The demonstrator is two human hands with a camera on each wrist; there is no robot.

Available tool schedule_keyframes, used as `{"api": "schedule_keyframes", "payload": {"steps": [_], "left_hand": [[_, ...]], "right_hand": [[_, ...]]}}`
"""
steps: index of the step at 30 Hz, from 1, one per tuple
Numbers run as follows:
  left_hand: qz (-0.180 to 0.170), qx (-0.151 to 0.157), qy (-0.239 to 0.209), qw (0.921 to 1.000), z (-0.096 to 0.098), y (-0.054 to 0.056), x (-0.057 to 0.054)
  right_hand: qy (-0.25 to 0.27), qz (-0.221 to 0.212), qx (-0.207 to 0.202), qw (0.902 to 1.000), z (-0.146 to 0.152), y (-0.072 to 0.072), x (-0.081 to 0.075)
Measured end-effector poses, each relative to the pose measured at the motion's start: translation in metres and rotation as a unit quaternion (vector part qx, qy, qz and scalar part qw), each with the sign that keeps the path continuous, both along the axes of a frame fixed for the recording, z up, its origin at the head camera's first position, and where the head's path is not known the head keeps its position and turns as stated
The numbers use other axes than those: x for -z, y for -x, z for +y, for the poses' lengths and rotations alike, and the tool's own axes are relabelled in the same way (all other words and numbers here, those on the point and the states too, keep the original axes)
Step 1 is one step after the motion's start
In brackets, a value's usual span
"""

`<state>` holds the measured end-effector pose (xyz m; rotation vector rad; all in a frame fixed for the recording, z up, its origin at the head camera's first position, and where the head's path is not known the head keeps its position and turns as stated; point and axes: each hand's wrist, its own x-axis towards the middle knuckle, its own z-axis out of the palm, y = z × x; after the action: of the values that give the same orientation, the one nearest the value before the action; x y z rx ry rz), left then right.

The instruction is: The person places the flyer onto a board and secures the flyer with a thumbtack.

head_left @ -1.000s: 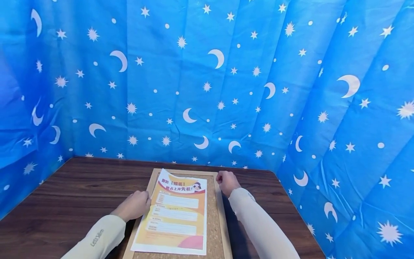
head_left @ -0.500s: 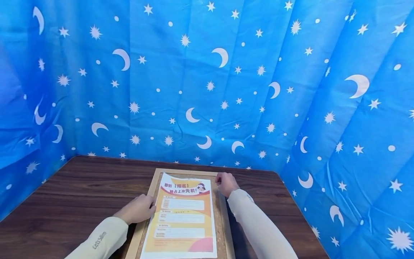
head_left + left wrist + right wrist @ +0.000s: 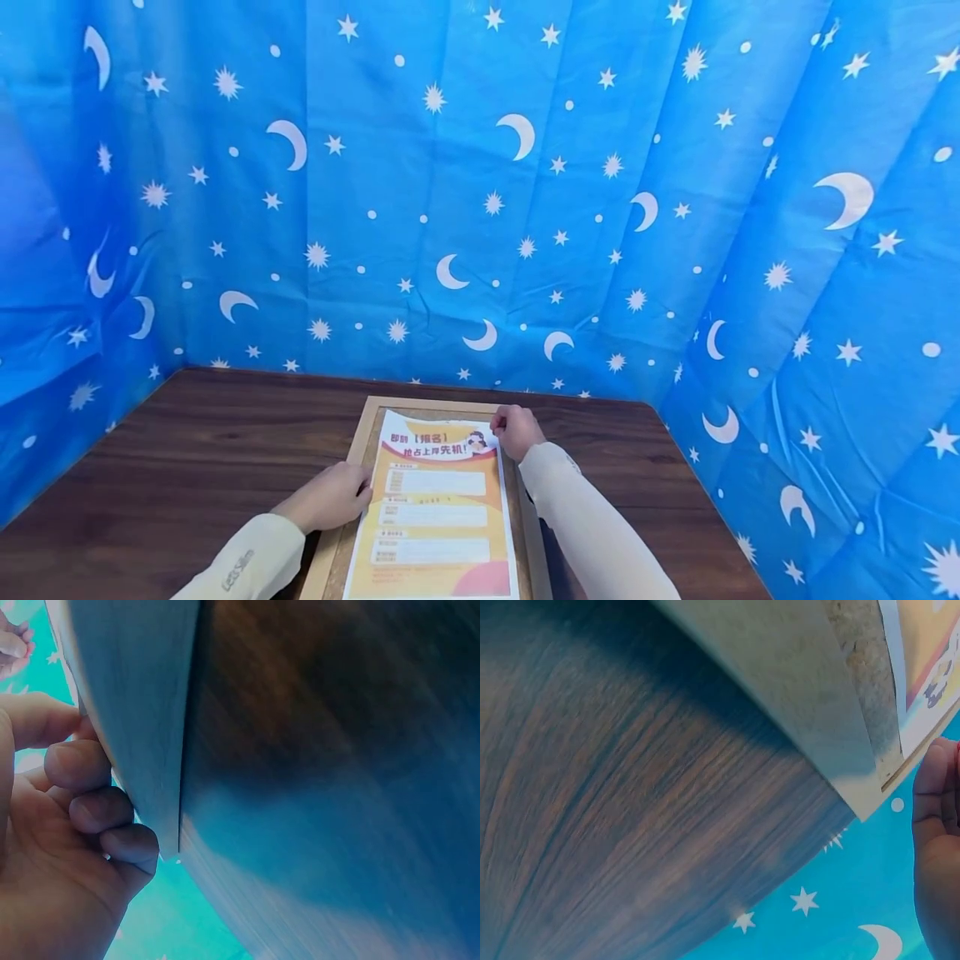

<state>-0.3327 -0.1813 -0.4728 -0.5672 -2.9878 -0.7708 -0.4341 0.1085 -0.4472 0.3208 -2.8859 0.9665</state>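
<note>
A printed paper poster (image 3: 431, 533) in yellow, orange and pink lies on a wood-framed cork board (image 3: 320, 558) in the head view. At its left edge, my left hand (image 3: 332, 497) has its fingers curled and pinches the sheet. In the left wrist view, those fingers (image 3: 79, 763) bend against the side of the board's frame (image 3: 142, 712). My right hand (image 3: 519, 433) is at the poster's upper right corner, thumb and fingertips together. A small red thing (image 3: 957, 750) shows between them at the edge of the right wrist view; its kind is mostly hidden.
The board lies on a dark wood-grain table (image 3: 225, 450). Behind and beside the table hangs a blue curtain (image 3: 390, 167) with white moons and stars.
My left hand and the poster have shifted right, and the sheet now sits more squarely on the cork. My right hand has moved from the frame's right edge inward to the poster's corner.
</note>
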Motion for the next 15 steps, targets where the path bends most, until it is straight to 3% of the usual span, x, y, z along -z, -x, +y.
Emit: {"api": "schedule_keyframes", "payload": {"steps": [5,15], "left_hand": [[-0.005,-0.019,0.009,0.9998,0.0,-0.001,0.001],[-0.009,0.019,0.007,0.9998,-0.002,0.001,0.003]], "right_hand": [[0.017,-0.003,0.001,0.9999,-0.006,0.007,0.009],[0.062,0.006,0.021,0.9979,-0.013,0.015,0.015]]}}
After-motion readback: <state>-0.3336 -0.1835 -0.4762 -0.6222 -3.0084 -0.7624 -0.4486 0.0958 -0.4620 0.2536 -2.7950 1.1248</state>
